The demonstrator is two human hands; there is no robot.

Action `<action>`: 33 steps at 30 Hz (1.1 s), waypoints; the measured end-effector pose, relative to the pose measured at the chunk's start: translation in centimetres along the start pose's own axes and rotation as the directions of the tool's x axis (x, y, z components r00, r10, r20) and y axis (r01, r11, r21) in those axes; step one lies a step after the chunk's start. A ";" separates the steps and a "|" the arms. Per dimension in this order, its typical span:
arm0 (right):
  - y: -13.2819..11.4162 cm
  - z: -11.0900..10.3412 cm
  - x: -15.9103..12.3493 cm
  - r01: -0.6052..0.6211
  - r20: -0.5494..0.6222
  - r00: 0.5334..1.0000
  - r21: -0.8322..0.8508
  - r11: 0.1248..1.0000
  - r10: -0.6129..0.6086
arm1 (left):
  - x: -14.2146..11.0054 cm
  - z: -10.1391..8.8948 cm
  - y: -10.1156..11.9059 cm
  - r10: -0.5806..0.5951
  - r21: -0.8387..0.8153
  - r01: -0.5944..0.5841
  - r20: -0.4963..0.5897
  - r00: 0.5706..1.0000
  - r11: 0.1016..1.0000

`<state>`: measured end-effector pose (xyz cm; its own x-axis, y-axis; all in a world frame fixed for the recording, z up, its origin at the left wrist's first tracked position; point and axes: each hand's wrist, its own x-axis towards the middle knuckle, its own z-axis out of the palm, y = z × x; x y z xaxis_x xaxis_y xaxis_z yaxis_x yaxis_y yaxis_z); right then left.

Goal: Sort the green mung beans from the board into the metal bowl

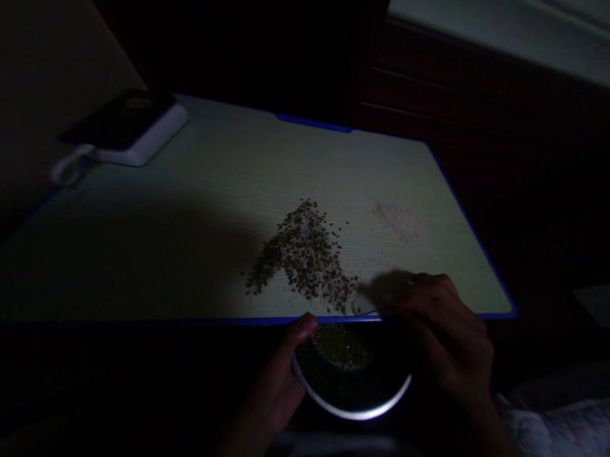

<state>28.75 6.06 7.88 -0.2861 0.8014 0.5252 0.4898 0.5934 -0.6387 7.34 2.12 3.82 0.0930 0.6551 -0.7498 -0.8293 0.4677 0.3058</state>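
Note:
My left hand (pixel 290 361) grips the left rim of a round metal bowl (pixel 358 414), thumb on top by the table edge. Small green beans (pixel 343 346), which look like mung beans, lie in the bowl just below that edge. On the tabletop spreads a loose pile of the same beans mixed with pale grains (pixel 304 248). My right hand (pixel 446 327) is closed at the front edge, right of the pile. A thin, shiny thing like a spoon (pixel 367 313) reaches left from its fingers to the nearest beans; its handle is hidden in shadow.
The light-topped table (pixel 227 152) has a blue rim. A small heap of pale grains (pixel 400 222) lies right of the bean pile. At the far left corner sits a white box-like device (pixel 153 136) with a dark top and a strap. Patterned cloth (pixel 568 431) shows lower right.

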 end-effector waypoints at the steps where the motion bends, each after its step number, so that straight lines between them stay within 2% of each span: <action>1: 0.0 0.0 -0.1 -0.011 -0.004 1.000 -0.013 1.000 0.011 | 0.0 0.0 0.0 0.004 -0.006 -0.004 -0.005 1.000 1.000; 6: 0.1 -0.3 -0.1 -0.075 -0.088 0.994 -0.088 0.993 0.067 | 0.0 0.1 -0.1 0.025 -0.038 -0.023 0.040 0.999 0.999; 11: -0.2 0.0 0.3 -0.012 -0.023 1.000 -0.021 1.000 0.011 | -0.1 0.4 0.1 0.009 -0.034 -0.010 -0.009 1.000 0.999; 16: -0.1 0.1 0.6 0.045 0.044 0.998 -0.010 0.999 -0.045 | 0.1 0.0 0.0 -0.008 -0.024 0.009 0.046 0.999 1.000; 22: -0.1 -0.2 0.1 0.002 -0.038 0.999 0.039 0.999 -0.001 | 0.3 -0.5 -0.2 0.028 -0.002 -0.028 0.112 0.993 1.000; 26: -0.3 0.0 0.0 -0.022 -0.018 1.000 0.038 0.999 0.022 | 0.4 -0.6 -0.2 -0.004 -0.004 0.004 0.070 0.998 1.000; 31: -0.3 0.2 0.1 0.001 -0.047 0.999 0.034 0.999 0.000 | 0.5 -0.9 -0.4 0.018 -0.011 -0.017 0.143 0.990 1.000; 33: -0.3 0.2 0.2 0.001 -0.034 0.999 0.024 1.000 -0.001 | 0.5 -1.0 -0.4 0.021 -0.014 -0.020 0.141 0.990 1.000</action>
<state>28.44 6.06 8.04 -0.2582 0.7981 0.5444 0.4691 0.5962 -0.6515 7.19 1.67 2.79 0.1518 0.7420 -0.6530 -0.8383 0.4466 0.3126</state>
